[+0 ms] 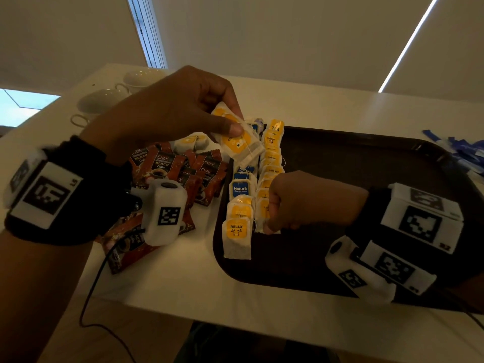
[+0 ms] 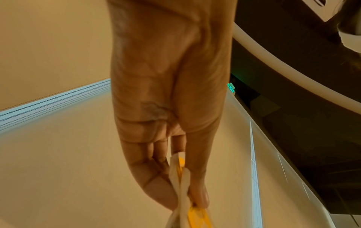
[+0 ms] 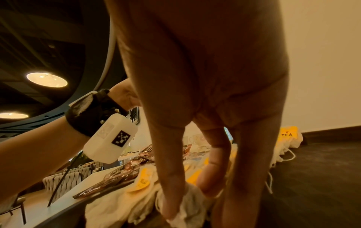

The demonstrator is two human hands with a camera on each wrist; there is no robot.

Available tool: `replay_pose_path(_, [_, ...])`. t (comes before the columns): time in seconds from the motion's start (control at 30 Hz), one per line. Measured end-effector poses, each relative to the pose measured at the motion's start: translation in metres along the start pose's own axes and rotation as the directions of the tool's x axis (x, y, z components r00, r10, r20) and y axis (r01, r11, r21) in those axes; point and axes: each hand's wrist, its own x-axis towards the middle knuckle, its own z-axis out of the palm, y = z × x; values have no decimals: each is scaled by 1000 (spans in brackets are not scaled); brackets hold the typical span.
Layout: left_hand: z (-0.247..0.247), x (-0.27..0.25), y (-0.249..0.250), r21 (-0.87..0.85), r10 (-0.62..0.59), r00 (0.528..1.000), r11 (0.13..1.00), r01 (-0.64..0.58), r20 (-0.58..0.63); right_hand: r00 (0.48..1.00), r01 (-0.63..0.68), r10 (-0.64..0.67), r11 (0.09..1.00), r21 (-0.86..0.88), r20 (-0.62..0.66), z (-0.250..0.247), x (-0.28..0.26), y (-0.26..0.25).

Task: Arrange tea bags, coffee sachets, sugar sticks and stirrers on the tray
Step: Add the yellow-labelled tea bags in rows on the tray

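- Nearest to you, the dark tray (image 1: 340,281) sat on the white table (image 1: 167,279), right of centre, with two rows of tea bags running near to far along its left side.
- Left row started with the "RELAX" tea bag (image 1: 236,238) at the near end; bags overlapped like shingles, and a few blue-tagged bags (image 1: 242,187) sat further along that row.
- Your right hand (image 1: 309,203) was down on the near end of the right row (image 1: 272,153), thumb and fingers pinched on a tea bag (image 3: 187,205) there; the wrist view showed soft paper crumpled under the fingertips (image 3: 170,211).
- These bags looked very light, limp and easy to tear, with loose strings that could snag a neighbour. Judgement: take each by the paper edge or the tag, light pinch only, no squeezing of the pouch.
- Left of the tray, coffee sachets (image 1: 167,163) lay in a loose heap on the table, none on the tray yet. They looked like glossy foil, so probably slippery but stiffer than the bags; best pinched at the crimped ends.
- Further out, your left hand (image 1: 167,111) was held above the tray's far-left corner, thumb and fingers clamped on yellow-tagged tea bags (image 1: 237,138), seemingly more than one. They hung down and right from the pinch, string trailing.
- More tea bags (image 1: 191,142) lay on the table under that hand.
- Far right, blue sticks (image 1: 461,153) lay off the tray, too blurred to tell if sugar or stirrers.
- Far left, white cups (image 1: 104,100).
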Motion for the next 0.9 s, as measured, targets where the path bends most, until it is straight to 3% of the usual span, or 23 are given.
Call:
replay_pose_path(0.33, [8, 3, -6, 34, 3, 999, 999, -4, 36, 995, 1, -7, 998, -56, -96, -6, -12, 4])
replay_pose_path(0.43, [14, 4, -5, 20, -2, 997, 1000, 0, 77, 959, 52, -3, 985, 162, -284, -19, -26, 6])
replay_pose_path(0.57, [24, 5, -1, -2, -10, 988, 1000, 10, 155, 856, 247, -26, 898, 363, -517, -22, -34, 6])
replay_pose_path(0.77, [35, 3, 4, -73, -13, 984, 997, 27, 180, 820, 305, 6, 842, 446, -573, -10, -26, 10])
replay_pose_path(0.9, [31, -5, 3, -182, -80, 993, 979, 95, 92, 819, 359, 28, 754, 550, -573, -5, -30, 19])
